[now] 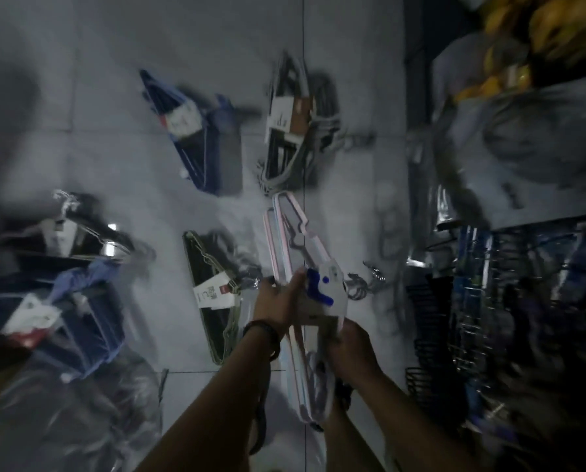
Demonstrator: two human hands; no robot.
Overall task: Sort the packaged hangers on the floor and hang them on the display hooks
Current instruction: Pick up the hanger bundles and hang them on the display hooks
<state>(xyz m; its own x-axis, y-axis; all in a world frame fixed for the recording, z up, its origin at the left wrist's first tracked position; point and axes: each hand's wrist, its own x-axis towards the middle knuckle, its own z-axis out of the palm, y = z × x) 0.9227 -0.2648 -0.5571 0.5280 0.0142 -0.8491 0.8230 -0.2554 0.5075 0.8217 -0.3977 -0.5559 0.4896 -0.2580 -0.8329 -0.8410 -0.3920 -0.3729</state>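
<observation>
Both hands hold one pack of pastel hangers (pixel 293 253) over the tiled floor (pixel 114 63), a little below and right of centre, the pack running from about 12 o'clock down to 6 o'clock between the forearms. The left hand (pixel 278 303) is closed on the pack's left edge beside the white card (pixel 329 291) with blue marks, thumb up along the edge; a dark band (pixel 262 330) circles that wrist. The right hand (pixel 351 349) is wrapped around the pack lower down, at 5 o'clock from the card, fingers curled under so the fingertips are hidden. The pack's metal hooks (pixel 366 281) stick out toward 3 o'clock. On the floor lie other packs, each apart from the held one: a grey pack (pixel 295 124) at 12 o'clock, a blue pack (pixel 196 131) at 11 o'clock, a green pack (pixel 213 291) just left of the left hand at 9 o'clock, a black pack (pixel 77 233) farther out at 9 o'clock, and a second blue pack (pixel 56 315) at 8 o'clock, partly over clear plastic wrap (pixel 80 410). At 3 o'clock stands a wire rack (pixel 489 301), blurred, with bagged goods (pixel 530 148) above it at 2 o'clock. The whole view is dim and motion-smeared.
</observation>
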